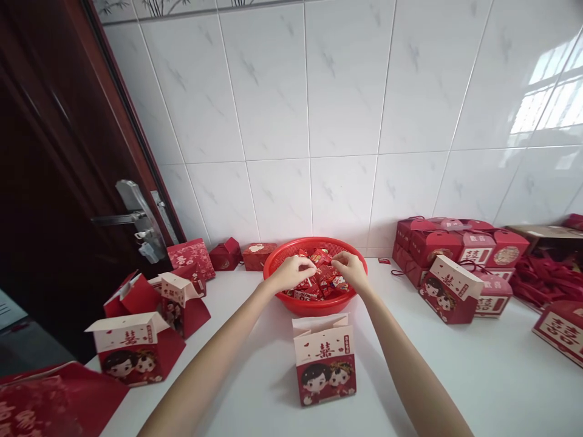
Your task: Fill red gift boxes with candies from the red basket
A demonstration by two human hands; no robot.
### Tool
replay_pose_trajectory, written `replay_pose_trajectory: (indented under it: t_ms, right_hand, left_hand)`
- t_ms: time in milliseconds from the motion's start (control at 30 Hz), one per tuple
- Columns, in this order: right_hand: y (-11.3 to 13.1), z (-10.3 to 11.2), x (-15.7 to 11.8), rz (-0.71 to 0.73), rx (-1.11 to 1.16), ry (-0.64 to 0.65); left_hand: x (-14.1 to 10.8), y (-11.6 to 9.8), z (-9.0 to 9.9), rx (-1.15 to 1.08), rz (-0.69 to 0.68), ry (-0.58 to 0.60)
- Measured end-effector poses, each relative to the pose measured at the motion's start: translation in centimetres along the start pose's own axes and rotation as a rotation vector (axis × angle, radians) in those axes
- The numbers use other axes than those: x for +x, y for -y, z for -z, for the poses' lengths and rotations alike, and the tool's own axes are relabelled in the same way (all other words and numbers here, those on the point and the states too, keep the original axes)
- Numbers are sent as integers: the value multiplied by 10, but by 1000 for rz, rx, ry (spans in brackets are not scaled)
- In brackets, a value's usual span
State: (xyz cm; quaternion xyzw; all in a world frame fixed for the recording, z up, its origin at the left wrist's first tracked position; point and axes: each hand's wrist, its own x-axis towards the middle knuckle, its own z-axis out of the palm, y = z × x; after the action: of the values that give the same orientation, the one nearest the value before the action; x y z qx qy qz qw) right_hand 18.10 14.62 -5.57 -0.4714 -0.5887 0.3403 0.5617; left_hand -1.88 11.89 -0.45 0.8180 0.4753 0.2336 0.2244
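Note:
Both hands are over a red plastic basket (314,308) filled with red-wrapped candies (324,280). My left hand (294,272) is at the basket's left side, its fingers pressed together above the candies; what they hold, if anything, is too small to tell. Over the right side, my right hand (350,271) has thumb and fingers closed in a pinch near the candies, and its contents cannot be made out. Between my forearms an open-topped red and cream box (325,361) with two cartoon figures stands upright in front of the basket.
Several opened boxes (132,349) stand on the left of the white table (255,388). Closed red boxes (437,246) are stacked at the right, with dark red ribbons (546,279) beyond. A tiled wall is behind; a dark door with a handle (141,218) is at left.

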Motion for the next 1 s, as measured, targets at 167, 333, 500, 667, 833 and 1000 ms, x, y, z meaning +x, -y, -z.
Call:
replay_pose_trajectory:
  t_ms: [167,333,500,667,833,1000]
  right_hand:
    - [-6,4,-1,16,5,-51]
    - [-8,5,3,9,58,-67]
    - [-12,6,5,-37,122,-89]
    - [-8,5,5,-78,184,-74]
    - [-3,4,3,-127,310,61]
    - [-12,3,7,-102,399,-106]
  left_hand:
    - [62,15,-34,233,137,166]
    - [80,31,-53,327,226,230]
    - [74,36,-43,274,169,76]
    - [68,19,-35,180,-74,-301]
    - [60,-1,-45,115,-326,-239]
    - [57,-4,-53,177,-368,-74]
